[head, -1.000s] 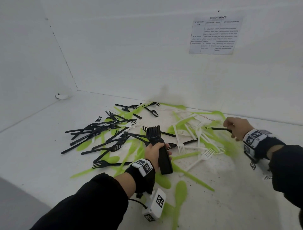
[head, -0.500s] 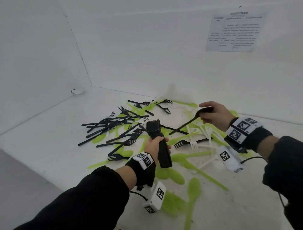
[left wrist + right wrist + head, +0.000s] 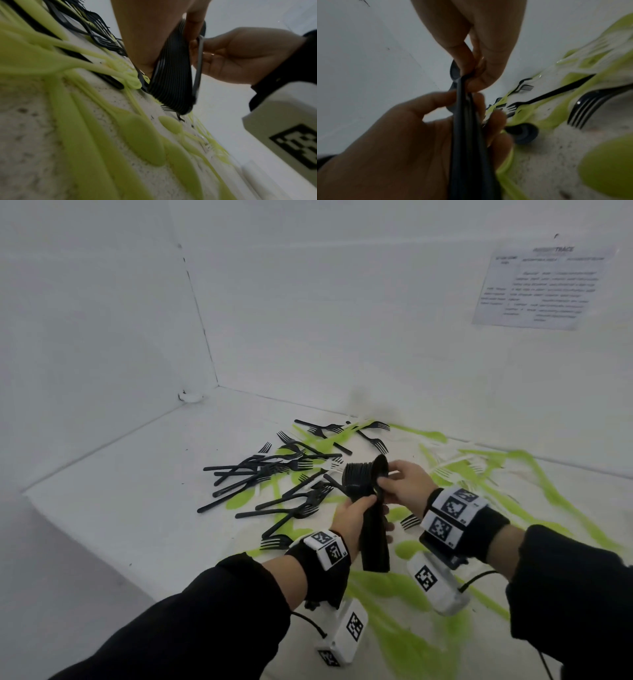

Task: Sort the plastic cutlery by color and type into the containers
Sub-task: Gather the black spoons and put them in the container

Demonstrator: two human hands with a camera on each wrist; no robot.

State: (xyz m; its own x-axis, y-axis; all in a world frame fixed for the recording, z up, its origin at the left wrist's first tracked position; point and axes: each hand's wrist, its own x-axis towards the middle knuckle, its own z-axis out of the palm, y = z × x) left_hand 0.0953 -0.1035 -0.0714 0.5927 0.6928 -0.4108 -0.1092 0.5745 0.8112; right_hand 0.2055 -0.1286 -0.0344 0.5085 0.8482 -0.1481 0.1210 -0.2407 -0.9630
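- We work over a white tabletop strewn with black forks, green cutlery and white forks; no containers are in view.
- Our left hand has its grip closed round a stack of black spoons, long axis near upright, bowls on top, held above the tabletop.
- Our right hand pinches a single black spoon by its neck, just right of the stack and parallel to it, bowl touching the top bowls.
- We judge nesting needs the handle to swing left against the stack.
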